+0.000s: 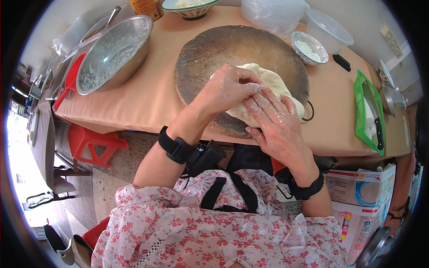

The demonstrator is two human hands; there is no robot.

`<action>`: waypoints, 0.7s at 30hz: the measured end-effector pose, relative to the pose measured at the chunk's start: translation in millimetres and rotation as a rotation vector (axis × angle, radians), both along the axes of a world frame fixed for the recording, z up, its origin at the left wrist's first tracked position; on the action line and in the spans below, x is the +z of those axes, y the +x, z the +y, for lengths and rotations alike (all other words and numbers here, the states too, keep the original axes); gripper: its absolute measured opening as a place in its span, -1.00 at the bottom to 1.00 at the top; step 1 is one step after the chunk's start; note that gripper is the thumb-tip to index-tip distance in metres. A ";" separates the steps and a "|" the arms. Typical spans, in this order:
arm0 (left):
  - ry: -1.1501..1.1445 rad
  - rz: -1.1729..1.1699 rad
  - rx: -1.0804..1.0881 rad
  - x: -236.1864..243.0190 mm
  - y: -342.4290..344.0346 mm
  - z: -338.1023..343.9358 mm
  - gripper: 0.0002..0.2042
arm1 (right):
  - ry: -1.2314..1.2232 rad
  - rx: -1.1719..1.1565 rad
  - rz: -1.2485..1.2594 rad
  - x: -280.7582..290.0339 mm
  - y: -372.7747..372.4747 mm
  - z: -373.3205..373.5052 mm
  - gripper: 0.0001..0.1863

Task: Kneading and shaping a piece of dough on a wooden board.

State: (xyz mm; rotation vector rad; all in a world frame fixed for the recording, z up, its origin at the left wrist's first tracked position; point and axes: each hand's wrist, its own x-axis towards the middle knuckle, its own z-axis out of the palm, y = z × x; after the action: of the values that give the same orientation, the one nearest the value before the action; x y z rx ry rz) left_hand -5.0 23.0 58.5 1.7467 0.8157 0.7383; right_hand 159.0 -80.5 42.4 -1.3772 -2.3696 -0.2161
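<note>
2 hands (278, 131) over dough (273, 81), long axis slanting down rightward

The left hand (230, 87) and right hand (279, 125) hide the middle of the dough (272, 82); the left fingertips' hold on it cannot be told. Dough and arms cover part of the board (232, 44). A black loop (313, 111) runs out of sight behind the dough, at right. The picture's edge cuts off the far can (146, 8), bowl (192, 12) and bag (272, 15). Far left, glare blurs everything.
</note>
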 end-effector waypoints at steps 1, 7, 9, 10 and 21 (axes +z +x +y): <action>-0.013 0.005 0.009 -0.6 0.2 0.5 -0.79 | 0.001 0.004 0.003 -0.3 0.0 0.4 -0.32; -0.008 0.073 0.057 4.1 4.2 -1.8 -0.79 | -0.003 0.018 0.027 3.0 0.1 -1.5 -0.31; -0.027 0.073 0.071 2.3 5.1 -1.0 -0.80 | -0.010 0.013 0.027 2.4 -0.5 -0.8 -0.31; -0.044 0.073 0.085 1.3 5.6 -0.7 -0.80 | -0.015 0.009 0.028 2.0 -0.6 -0.3 -0.30; 0.105 -0.010 -0.006 0.2 -1.8 -19.0 -0.78 | 0.012 0.047 0.044 6.7 0.7 5.0 -0.46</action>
State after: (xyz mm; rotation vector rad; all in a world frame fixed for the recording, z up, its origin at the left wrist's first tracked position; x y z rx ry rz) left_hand -6.9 3.9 58.6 1.8367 0.7766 0.7972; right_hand 159.7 -75.5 49.1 -1.3063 -2.3578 -0.1852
